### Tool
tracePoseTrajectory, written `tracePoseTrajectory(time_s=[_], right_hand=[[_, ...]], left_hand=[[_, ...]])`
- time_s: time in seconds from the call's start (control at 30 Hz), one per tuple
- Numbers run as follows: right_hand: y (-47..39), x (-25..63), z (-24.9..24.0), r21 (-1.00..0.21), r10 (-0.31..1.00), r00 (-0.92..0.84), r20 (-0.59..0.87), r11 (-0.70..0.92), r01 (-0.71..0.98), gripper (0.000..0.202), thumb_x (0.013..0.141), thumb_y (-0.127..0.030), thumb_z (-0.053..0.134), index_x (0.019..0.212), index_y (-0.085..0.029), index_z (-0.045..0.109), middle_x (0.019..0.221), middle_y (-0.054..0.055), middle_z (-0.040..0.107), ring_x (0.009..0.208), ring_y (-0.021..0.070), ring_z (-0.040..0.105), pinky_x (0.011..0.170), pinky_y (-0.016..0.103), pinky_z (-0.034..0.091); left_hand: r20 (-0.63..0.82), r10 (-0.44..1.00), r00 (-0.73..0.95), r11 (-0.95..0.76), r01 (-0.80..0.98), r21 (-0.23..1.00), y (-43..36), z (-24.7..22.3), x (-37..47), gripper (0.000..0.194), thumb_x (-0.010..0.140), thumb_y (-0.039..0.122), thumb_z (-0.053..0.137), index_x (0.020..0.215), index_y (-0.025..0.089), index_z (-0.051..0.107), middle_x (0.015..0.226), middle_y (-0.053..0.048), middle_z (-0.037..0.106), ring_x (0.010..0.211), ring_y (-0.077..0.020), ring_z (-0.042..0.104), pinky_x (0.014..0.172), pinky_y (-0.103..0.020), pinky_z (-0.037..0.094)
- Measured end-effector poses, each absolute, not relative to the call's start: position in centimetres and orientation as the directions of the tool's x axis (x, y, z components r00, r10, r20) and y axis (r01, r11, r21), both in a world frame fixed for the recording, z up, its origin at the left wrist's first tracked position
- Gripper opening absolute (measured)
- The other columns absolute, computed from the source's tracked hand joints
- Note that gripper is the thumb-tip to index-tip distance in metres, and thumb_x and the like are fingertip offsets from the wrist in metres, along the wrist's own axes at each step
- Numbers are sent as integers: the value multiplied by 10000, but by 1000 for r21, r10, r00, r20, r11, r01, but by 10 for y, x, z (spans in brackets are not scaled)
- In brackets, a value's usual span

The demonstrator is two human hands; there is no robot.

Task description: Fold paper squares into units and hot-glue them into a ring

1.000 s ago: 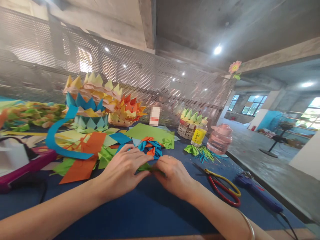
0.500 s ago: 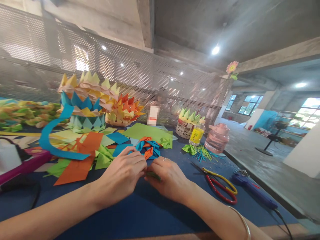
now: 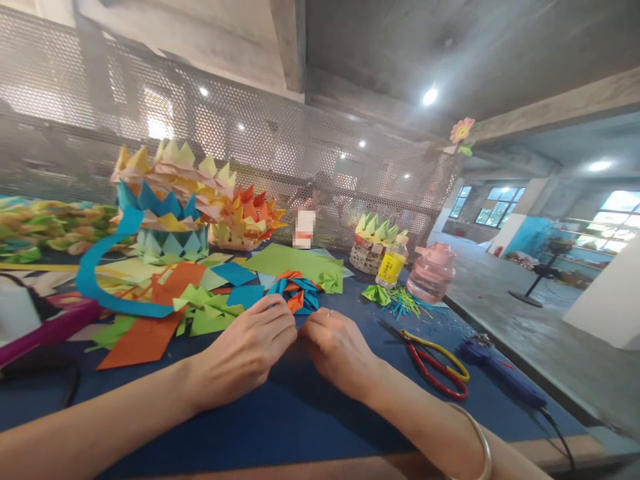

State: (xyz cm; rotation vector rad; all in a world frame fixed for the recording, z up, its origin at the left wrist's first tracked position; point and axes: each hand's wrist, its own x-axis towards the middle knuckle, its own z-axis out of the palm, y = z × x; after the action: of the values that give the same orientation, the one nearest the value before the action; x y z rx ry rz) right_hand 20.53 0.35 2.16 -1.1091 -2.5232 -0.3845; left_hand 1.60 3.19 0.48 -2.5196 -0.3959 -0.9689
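From the head view, I am resting my left hand (image 3: 247,353) and my right hand (image 3: 337,350) knuckle to knuckle on the blue table (image 3: 300,427), fingers curled inward and meeting at the tips. Whatever they are pinching is hidden under them, so I cannot tell what the grip is on. The blue and orange folded paper piece (image 3: 296,295) is lying just beyond my fingertips, with the red-handled scissors (image 3: 435,363) sitting to the right.

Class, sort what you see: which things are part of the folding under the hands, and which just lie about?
In use: left hand; right hand; blue-and-orange folded piece.
Lying about: scissors; glue gun; yellow-labelled bottle; pink jar; orange paper.
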Motion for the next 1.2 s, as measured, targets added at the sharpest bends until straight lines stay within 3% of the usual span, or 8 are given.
tracePoseTrajectory(time_s=[0.2,0.47,0.6,0.73,0.83,1.0,1.2], right_hand=[[7,207,23,76,678,-614,404,644,762,144,863,-301,693,846,-162,660,838,49,684,795,196,620,707,288,447],[2,205,29,-35,750,-535,389,593,805,363,881,-494,610,1043,-170,631,911,71,702,844,242,627,743,340,448],[7,212,34,-150,770,-443,458,559,816,245,992,-331,445,1050,-194,640,965,56,710,908,211,626,805,315,437],[19,223,35,-207,800,-312,512,468,859,222,948,-149,442,1009,-177,653,924,60,712,868,190,627,785,292,430],[26,228,34,-238,822,-239,518,406,882,186,915,-159,490,989,-187,659,798,32,707,739,180,615,678,272,421],[29,229,32,-240,837,-208,507,368,898,194,928,-212,484,954,-208,676,694,4,675,642,168,588,619,264,397],[33,233,29,-212,836,-216,504,362,908,216,922,-157,467,986,-188,671,878,48,696,833,192,621,768,292,447]], left_hand=[[677,140,723,-885,398,-242,40,7,14,298,867,-6,358,765,154,588,801,-43,606,826,-183,553,919,-374,381],[598,423,680,-890,436,134,46,-2,11,209,911,71,427,767,164,546,755,-7,588,792,-175,525,836,-347,355],[524,500,689,-859,469,202,47,0,10,151,892,100,520,762,172,549,753,4,599,800,-180,538,841,-347,342],[497,546,675,-834,496,241,47,3,10,101,861,124,609,788,178,564,774,13,625,813,-183,566,843,-343,346],[496,567,657,-820,504,270,47,5,9,72,875,116,591,864,186,575,840,8,647,852,-184,583,852,-335,355],[499,577,646,-814,501,293,46,5,9,110,896,116,557,809,183,554,844,9,634,861,-176,585,856,-324,363],[450,593,668,-805,509,305,40,8,9,154,833,72,608,920,191,567,921,1,641,943,-201,581,882,-341,359]])
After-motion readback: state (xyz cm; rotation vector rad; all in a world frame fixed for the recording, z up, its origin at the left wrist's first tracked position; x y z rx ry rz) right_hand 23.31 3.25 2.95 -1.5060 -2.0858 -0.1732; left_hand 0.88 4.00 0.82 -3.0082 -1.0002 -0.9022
